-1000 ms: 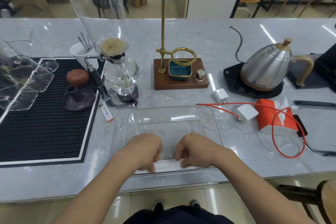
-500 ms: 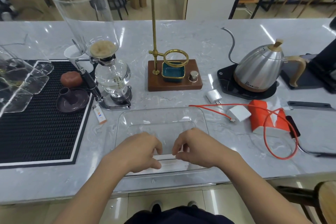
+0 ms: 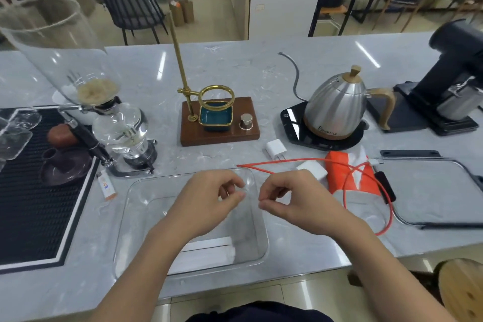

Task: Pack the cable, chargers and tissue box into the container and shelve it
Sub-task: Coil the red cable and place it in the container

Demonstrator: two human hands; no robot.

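Note:
A clear plastic container (image 3: 125,219) stands at the counter's front edge, with a flat white item (image 3: 209,251) lying in its near end. My left hand (image 3: 209,201) and right hand (image 3: 290,198) hover over the container's far right part, fingers loosely curled, nothing visible in either. Right of the container a red cable (image 3: 389,206) loops across an orange tissue box (image 3: 350,178). One white charger (image 3: 313,168) sits against that box. A second white charger (image 3: 275,148) with prongs lies a little farther back.
Behind the container stand a glass siphon brewer (image 3: 122,133), a wooden dripper stand (image 3: 219,125) and a steel kettle (image 3: 337,104) on a black base. A black ribbed mat (image 3: 31,204) covers the left. A metal-rimmed tray (image 3: 428,191) and a black grinder (image 3: 449,81) are at the right.
Both hands have lifted off the white item at the container's near end and moved up and to the right. My view has shifted left and closer.

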